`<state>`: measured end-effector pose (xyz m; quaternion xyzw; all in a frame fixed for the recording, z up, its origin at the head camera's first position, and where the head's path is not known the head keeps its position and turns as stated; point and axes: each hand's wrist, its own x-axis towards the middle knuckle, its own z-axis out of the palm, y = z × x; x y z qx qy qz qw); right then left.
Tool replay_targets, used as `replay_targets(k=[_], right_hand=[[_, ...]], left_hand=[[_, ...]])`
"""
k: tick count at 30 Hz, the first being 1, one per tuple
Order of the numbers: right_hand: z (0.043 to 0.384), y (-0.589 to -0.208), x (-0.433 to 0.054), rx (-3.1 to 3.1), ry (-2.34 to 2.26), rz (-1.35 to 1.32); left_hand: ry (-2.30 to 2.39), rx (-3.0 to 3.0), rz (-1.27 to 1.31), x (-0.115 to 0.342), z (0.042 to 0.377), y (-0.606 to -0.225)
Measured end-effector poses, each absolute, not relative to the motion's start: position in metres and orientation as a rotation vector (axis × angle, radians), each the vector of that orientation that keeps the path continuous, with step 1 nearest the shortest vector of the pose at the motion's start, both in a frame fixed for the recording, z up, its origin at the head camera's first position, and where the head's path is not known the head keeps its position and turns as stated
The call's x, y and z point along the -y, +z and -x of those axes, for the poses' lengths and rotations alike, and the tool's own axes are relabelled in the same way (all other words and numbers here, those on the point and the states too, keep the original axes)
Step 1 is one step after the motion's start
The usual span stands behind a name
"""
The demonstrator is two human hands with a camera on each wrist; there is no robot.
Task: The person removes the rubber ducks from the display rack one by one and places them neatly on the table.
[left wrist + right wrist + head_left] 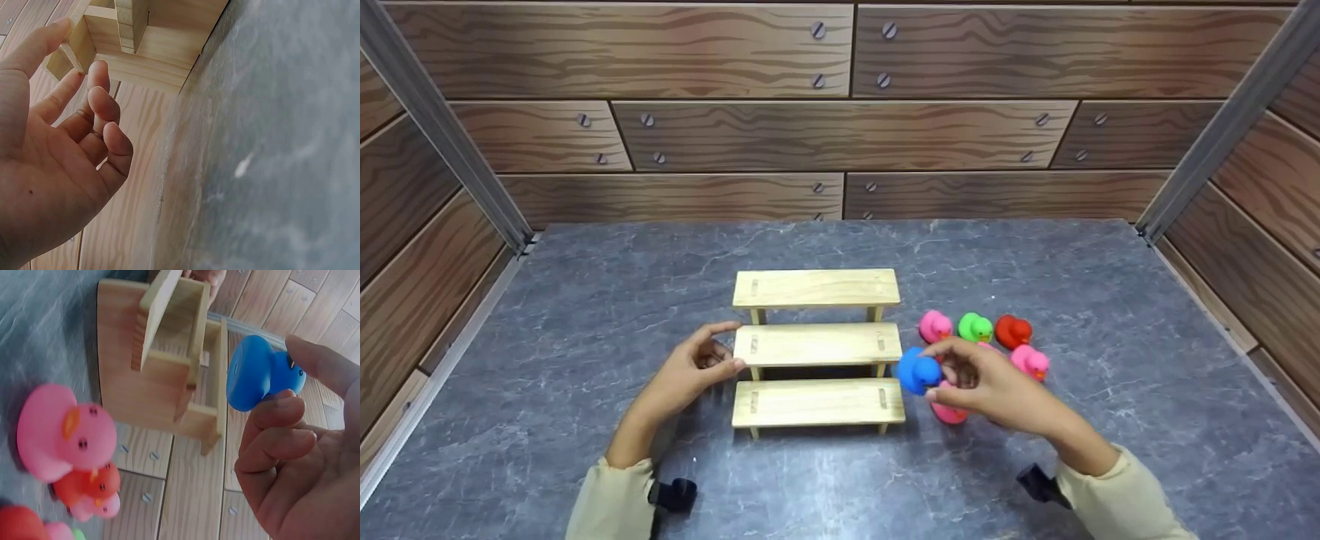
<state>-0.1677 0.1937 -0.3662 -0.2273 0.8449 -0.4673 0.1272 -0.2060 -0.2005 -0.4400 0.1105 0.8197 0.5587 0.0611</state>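
A pale wooden three-step stand (817, 345) stands on the grey table. My left hand (690, 371) is at its left side, thumb and index finger holding the end of the middle step across its width; the other fingers curl loosely in the left wrist view. In my right hand (997, 382) I pinch a blue rubber duck (250, 374) between thumb and fingers, raised beside the right end of the stand. Below that hand is a pink duck (949, 414), partly hidden by it. All three steps are bare.
More rubber ducks stand right of the stand: a pink one (934, 325), a green one (973, 327), a red one (1013, 331) and another pink one (1027, 360). Wood-patterned panels (840, 135) wall the table (585, 315) at the back and sides.
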Motion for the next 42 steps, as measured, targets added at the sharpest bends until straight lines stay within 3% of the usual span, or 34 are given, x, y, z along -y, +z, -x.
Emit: replay_targets(k=[13,42], right_hand=[[0.161,-0.352,-0.235,-2.516,-1.335,0.635],[0.168,-0.365,-0.312,-2.596,-1.219,0.538]], left_hand=[[1.693,-2.453,-0.342,0.202,0.205,-0.439],[1.722,-2.444,-0.374,0.201,0.205,-0.438]])
